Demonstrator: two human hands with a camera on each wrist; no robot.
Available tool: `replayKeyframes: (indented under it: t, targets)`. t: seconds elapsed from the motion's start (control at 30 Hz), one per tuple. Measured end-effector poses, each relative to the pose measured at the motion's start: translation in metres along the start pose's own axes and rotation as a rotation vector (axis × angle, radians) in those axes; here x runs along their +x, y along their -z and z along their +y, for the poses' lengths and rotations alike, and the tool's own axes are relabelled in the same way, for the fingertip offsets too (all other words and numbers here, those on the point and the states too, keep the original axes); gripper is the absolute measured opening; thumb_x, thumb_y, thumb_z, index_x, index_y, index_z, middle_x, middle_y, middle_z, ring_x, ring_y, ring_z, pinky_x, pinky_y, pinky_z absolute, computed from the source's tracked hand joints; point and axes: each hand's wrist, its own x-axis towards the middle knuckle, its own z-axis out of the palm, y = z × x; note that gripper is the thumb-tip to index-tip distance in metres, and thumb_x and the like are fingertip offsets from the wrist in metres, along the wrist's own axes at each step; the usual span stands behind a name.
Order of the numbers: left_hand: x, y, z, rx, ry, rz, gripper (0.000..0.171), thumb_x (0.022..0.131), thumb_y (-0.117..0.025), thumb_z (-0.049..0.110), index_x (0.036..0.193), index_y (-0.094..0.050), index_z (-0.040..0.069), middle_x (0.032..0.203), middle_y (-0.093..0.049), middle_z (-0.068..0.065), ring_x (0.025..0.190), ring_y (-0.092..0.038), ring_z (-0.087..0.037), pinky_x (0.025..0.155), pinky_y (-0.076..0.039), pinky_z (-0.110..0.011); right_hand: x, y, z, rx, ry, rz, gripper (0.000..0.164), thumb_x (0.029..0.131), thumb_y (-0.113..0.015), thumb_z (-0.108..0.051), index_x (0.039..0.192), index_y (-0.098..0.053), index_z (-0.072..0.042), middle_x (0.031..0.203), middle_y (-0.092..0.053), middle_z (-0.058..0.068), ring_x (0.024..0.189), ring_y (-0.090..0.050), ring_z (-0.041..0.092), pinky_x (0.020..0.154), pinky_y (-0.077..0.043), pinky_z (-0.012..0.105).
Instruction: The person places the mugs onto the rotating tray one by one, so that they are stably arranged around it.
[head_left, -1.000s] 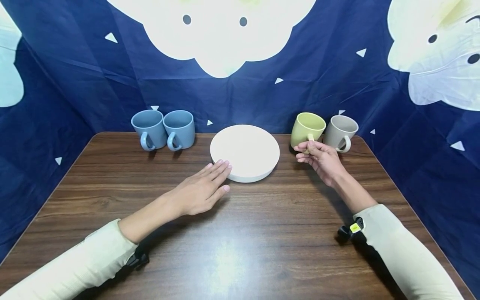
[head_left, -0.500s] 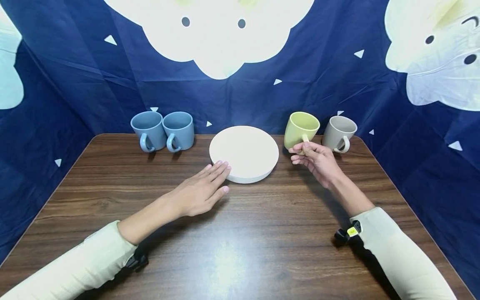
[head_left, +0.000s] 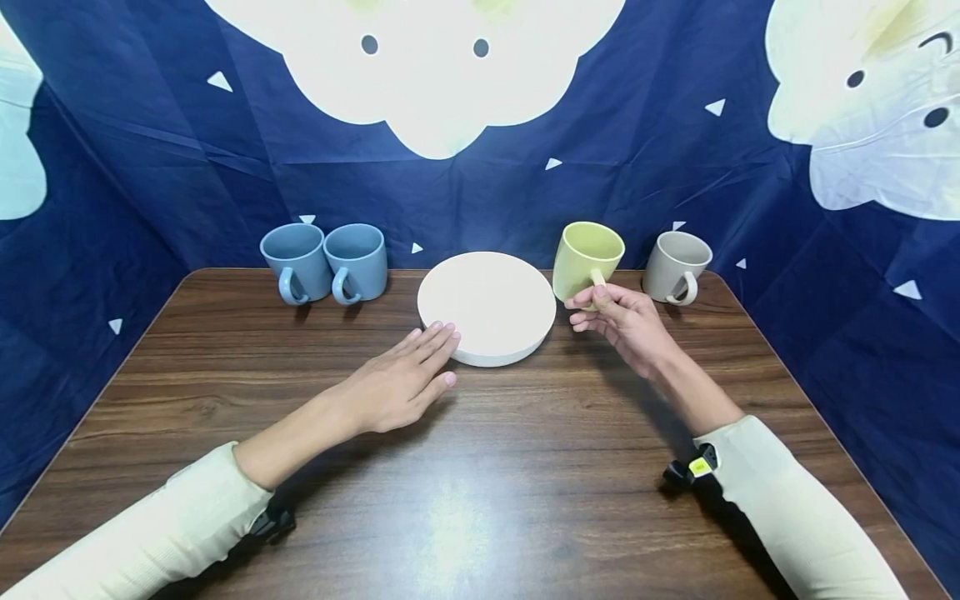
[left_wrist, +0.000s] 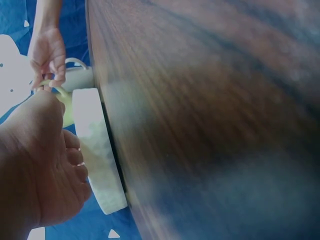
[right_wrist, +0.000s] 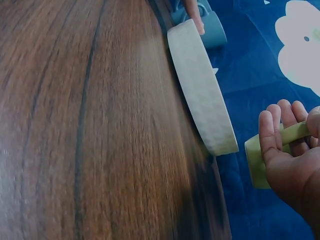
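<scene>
My right hand [head_left: 630, 325] pinches the handle of a yellow-green mug [head_left: 576, 271] between thumb and fingers. The mug is held upright or slightly tilted, just right of a round white disc-like stand [head_left: 495, 300]. In the right wrist view, a gap shows between the mug [right_wrist: 256, 162] and the table, so it is off the surface. My left hand [head_left: 401, 385] lies with straight fingers, their tips over the stand's front-left rim. From the left wrist view, its palm side [left_wrist: 50, 165] faces the stand; firm contact cannot be made out.
Two blue mugs [head_left: 302, 267] stand side by side at the back left, handles forward. A grey mug [head_left: 666, 271] stands at the back right corner. Dark blue cloth [head_left: 465, 200] with cloud prints hangs close behind the brown wooden table [head_left: 525, 442].
The right hand has carried the yellow-green mug left, away from the grey mug and nearer the white stand. My left hand keeps its place.
</scene>
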Motion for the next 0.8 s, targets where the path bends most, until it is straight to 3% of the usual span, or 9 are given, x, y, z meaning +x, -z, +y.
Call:
replayKeyframes:
  t: [0.8]
  targets:
    - [-0.001, 0.003, -0.015, 0.022, -0.003, 0.0, 0.069, 0.124, -0.035, 0.046, 0.178, -0.025, 0.003, 0.189, -0.019, -0.015, 0.178, -0.016, -0.032, 0.146, -0.017, -0.056, -0.001, -0.023, 0.003, 0.022, 0.019, -0.149, 0.029, 0.121, -0.053, -0.023, 0.113, -0.079, -0.01, 0.114, -0.083, 0.002, 0.097, -0.08, 0.014, 0.089, -0.069, 0.028]
